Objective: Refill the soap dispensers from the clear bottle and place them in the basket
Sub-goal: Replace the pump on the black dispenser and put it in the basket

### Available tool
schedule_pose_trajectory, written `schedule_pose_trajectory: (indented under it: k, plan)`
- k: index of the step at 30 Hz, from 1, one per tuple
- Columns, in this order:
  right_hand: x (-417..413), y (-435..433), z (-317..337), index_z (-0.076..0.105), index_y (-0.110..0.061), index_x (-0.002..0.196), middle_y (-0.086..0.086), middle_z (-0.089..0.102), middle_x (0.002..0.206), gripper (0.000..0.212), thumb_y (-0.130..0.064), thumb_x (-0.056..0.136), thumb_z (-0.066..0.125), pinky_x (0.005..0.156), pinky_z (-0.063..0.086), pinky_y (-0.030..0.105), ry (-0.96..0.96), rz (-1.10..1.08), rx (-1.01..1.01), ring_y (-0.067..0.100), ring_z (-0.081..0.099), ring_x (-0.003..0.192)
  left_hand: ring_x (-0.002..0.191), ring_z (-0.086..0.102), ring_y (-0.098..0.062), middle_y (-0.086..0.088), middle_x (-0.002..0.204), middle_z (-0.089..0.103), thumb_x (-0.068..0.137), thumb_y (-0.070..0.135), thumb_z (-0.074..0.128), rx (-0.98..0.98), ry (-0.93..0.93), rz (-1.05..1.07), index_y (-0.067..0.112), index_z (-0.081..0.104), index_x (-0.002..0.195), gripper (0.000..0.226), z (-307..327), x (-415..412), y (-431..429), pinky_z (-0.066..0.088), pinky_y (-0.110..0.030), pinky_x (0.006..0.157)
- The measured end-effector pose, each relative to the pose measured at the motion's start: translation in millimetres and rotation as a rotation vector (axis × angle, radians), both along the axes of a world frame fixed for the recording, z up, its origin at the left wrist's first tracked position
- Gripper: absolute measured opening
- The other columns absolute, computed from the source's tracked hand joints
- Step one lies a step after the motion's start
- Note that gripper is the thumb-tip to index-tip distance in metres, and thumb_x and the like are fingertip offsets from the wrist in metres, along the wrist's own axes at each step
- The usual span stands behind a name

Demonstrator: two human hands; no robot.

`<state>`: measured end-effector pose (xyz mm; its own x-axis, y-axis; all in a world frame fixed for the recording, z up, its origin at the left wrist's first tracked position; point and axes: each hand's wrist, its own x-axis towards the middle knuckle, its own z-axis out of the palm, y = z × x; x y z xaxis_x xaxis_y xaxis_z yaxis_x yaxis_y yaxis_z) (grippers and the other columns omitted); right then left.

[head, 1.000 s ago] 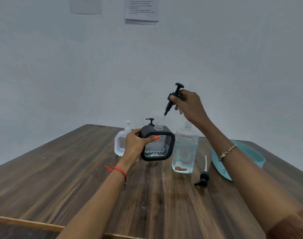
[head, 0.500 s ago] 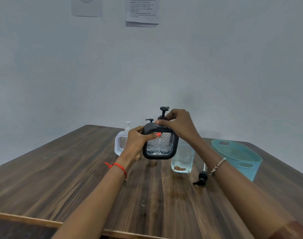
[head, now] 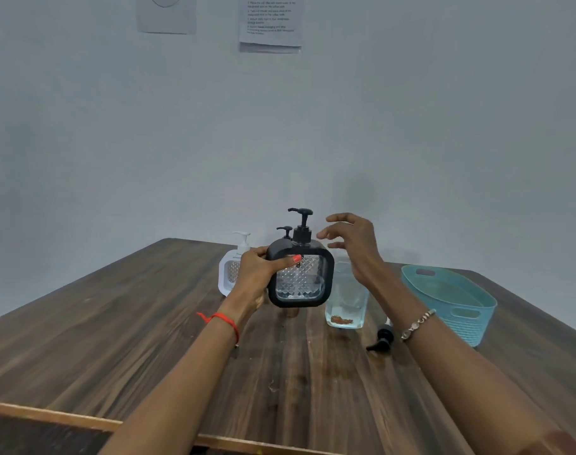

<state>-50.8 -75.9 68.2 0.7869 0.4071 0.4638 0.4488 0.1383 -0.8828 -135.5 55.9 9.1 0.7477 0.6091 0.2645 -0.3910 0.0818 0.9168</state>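
Observation:
My left hand (head: 258, 277) grips a black-framed soap dispenser (head: 300, 279) with a clear patterned window, lifted above the wooden table (head: 149, 339); its black pump (head: 301, 226) sits in the neck. My right hand (head: 354, 243) hovers just right of the pump, fingers spread, holding nothing. Behind the dispenser stands the clear bottle (head: 345, 300), uncapped, with a little liquid at the bottom. A white soap dispenser (head: 230, 274) stands behind my left hand. The teal basket (head: 450, 300) rests at the right, with nothing visible in it.
A loose black pump (head: 383, 338) lies on the table between the clear bottle and the basket. Another black pump top (head: 285, 230) shows behind the held dispenser. Papers hang on the grey wall. The table's front edge has a light wooden strip.
My right hand lowered the black pump into the dispenser's neck, seated it, then let go and opened beside it. My left hand kept holding the dispenser.

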Motion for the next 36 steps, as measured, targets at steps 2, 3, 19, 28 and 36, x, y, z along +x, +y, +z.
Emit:
schedule_pose_trajectory:
  k: [2,3,19,28,36]
  plan:
    - [1,1,-2,0.063,-0.007,0.092,0.009,0.067,0.09,0.021,0.006,0.076,0.059,0.066,0.047,0.025,-0.006,0.077,-0.064,0.013,0.061,0.076,0.066,0.067,-0.017,-0.009,0.085,0.068,0.066,-0.003,0.077,0.002,0.015,-0.003,-0.001,0.061,0.102,0.04,-1,1,-1,0.055,-0.022,0.051]
    - [1,2,-2,0.062,-0.007,0.098,0.01,0.067,0.095,0.027,0.008,0.076,0.059,0.064,0.048,0.021,-0.011,0.123,-0.092,0.015,0.062,0.08,0.068,0.067,-0.019,-0.009,0.085,0.069,0.065,-0.002,0.078,0.0,0.017,-0.005,-0.001,0.062,0.102,0.04,-1,3,-1,0.055,-0.023,0.052]
    - [3,12,-13,0.06,-0.012,0.081,0.002,0.065,0.08,0.033,-0.018,0.061,0.085,0.066,0.051,0.024,-0.096,-0.019,-0.207,0.013,0.062,0.069,0.068,0.069,-0.018,-0.01,0.087,0.07,0.063,-0.002,0.079,0.027,0.017,-0.027,0.003,0.065,0.095,0.035,-7,7,-2,0.057,-0.026,0.059]
    - [7,10,-11,0.07,0.0,0.098,0.005,0.07,0.079,0.037,-0.008,0.064,0.082,0.057,0.053,0.018,-0.013,0.069,-0.166,0.011,0.067,0.062,0.061,0.069,-0.013,-0.009,0.083,0.07,0.066,-0.006,0.076,-0.019,-0.008,-0.051,0.001,0.065,0.095,0.032,-7,6,-2,0.056,-0.024,0.055]
    - [7,7,-8,0.07,-0.006,0.098,0.011,0.072,0.092,0.022,-0.005,0.075,0.073,0.071,0.056,0.02,-0.039,0.262,-0.261,0.016,0.069,0.076,0.061,0.07,-0.013,-0.007,0.08,0.071,0.065,-0.007,0.076,-0.011,0.002,-0.077,-0.001,0.065,0.097,0.034,-9,6,-2,0.056,-0.023,0.055]
